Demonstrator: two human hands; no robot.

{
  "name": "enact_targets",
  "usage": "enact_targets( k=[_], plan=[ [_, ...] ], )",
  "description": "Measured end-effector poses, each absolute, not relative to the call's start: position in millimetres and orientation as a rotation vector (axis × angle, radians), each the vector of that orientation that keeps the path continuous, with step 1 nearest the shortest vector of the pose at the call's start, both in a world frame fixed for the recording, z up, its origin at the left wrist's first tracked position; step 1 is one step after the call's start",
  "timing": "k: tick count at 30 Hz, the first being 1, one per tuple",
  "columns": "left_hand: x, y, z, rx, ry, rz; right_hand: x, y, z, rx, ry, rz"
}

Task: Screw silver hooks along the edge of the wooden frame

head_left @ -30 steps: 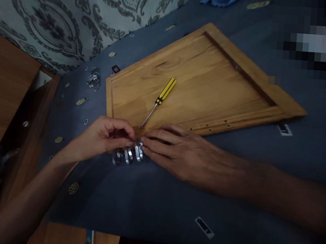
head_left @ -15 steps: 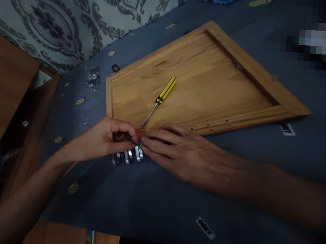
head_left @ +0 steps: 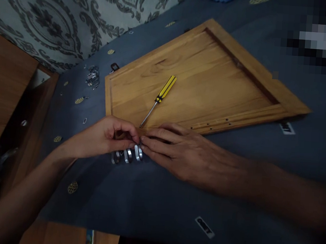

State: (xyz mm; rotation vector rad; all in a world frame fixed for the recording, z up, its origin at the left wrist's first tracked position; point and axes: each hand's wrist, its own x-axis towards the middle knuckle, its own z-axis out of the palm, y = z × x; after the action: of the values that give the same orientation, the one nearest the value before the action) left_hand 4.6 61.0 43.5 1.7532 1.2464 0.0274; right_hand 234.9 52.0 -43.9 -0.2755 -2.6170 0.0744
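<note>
Three metal loops (head_left: 129,156) sit at the wooden panel's (head_left: 199,76) seven o'clock edge, partly hidden by fingers. The left hand (head_left: 108,137) curls thumb toward forefinger, the right hand (head_left: 187,157) stretches flatter; I cannot tell what either grips. From the loops, a yellow screwdriver (head_left: 165,89) lies at one o'clock, metal pieces (head_left: 92,77) at eleven.

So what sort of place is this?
Probably a room in a home, perhaps a bedroom: ornate patterned wall covering, a dark cloth with pineapple prints under the work, and wooden furniture along the left.
</note>
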Motion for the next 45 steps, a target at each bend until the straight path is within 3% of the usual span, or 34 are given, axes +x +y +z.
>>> enact_targets(
  k=[21, 29, 35, 45],
  plan=[
    [-1, 63, 38, 1.637, 1.259, 0.125, 234, 51, -39, -0.31, -2.65, 0.031],
    [-2, 11, 33, 2.016, 1.5, 0.472, 234, 50, -37, -0.313, -2.648, 0.073],
    [2, -6, 5, 2.381, 1.556, 0.366, 235, 50, -36, -0.314, -2.627, 0.054],
    [3, -6, -3, 2.388, 1.531, 0.514, 234, 50, -35, -0.303, -2.631, 0.036]
  ],
)
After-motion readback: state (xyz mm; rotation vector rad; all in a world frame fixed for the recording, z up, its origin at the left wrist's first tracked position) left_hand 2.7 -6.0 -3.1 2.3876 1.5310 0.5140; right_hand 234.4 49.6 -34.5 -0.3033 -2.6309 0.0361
